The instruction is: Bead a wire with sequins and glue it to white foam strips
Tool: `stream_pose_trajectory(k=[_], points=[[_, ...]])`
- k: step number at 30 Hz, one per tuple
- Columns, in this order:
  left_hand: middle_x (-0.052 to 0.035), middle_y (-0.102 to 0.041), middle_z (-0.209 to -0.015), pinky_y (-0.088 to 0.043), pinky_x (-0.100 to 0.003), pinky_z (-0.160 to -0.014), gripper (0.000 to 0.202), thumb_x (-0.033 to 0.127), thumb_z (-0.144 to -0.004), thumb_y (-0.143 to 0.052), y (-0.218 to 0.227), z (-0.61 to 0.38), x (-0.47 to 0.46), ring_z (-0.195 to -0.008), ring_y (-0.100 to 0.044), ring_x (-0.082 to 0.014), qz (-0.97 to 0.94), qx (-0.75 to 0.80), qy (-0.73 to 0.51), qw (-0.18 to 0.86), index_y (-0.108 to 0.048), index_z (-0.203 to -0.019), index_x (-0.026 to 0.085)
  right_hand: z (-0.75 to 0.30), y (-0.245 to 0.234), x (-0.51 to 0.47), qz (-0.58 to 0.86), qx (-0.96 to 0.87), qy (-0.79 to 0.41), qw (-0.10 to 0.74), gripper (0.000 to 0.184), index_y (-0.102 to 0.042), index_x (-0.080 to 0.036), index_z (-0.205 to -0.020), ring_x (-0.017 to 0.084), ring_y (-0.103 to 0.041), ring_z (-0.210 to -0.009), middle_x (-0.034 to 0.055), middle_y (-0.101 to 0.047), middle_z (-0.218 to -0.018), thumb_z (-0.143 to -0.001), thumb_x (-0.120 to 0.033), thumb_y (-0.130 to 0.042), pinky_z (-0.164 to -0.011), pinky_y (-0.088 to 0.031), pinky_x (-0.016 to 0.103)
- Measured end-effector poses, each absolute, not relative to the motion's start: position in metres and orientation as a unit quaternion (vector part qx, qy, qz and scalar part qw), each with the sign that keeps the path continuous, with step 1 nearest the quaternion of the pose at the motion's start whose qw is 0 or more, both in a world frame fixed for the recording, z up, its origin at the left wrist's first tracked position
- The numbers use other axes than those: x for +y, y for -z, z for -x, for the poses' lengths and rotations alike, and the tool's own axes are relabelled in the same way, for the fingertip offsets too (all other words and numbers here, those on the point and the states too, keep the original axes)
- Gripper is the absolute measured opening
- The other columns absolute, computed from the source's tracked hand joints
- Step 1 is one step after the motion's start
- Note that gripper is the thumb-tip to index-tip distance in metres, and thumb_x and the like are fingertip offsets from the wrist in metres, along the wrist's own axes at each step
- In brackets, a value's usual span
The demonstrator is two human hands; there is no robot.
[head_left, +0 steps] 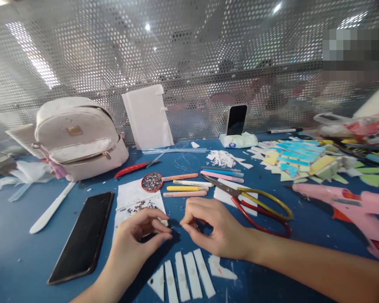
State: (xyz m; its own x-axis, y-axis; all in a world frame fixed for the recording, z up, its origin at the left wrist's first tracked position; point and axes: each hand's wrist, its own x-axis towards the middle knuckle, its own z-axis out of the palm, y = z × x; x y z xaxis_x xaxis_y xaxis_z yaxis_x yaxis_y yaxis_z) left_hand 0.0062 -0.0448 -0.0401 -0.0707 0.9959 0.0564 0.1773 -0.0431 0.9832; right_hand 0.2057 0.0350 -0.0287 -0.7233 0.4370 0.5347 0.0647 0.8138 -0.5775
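Note:
My left hand hovers over the front edge of a white paper sheet with dark glitter bits on it. Its fingers are curved, with a gap between them and the thumb, and I see nothing held. My right hand is just to the right, thumb and forefinger pinched together; whatever is between them is too small to make out. Below both hands lie several white strips, some with a faint round spot, and an irregular white scrap. Beyond the sheet sits a red-rimmed round dish of glitter pieces.
Scissors and several markers lie beyond my right hand. A pink glue gun is at right, near a heap of coloured scraps. At left are a phone, a white knife and a backpack.

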Motion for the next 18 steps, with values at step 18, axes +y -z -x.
stream_pose_trajectory(k=[18], points=[[0.0005,-0.073,-0.068,-0.059,-0.025,-0.074,0.020,0.014,-0.071,-0.072,0.0421,-0.0047,-0.0451,-0.068,-0.072,-0.0157,-0.541,0.554,-0.485,0.406,-0.066,-0.089,0.019,-0.2066,0.0288,0.0352,0.152,-0.889,-0.264,0.340,0.012,-0.052,-0.019,-0.076,0.011,-0.044,-0.060,-0.0022,-0.049,-0.068,-0.086,-0.012,-0.049,-0.057,-0.036,0.025]])
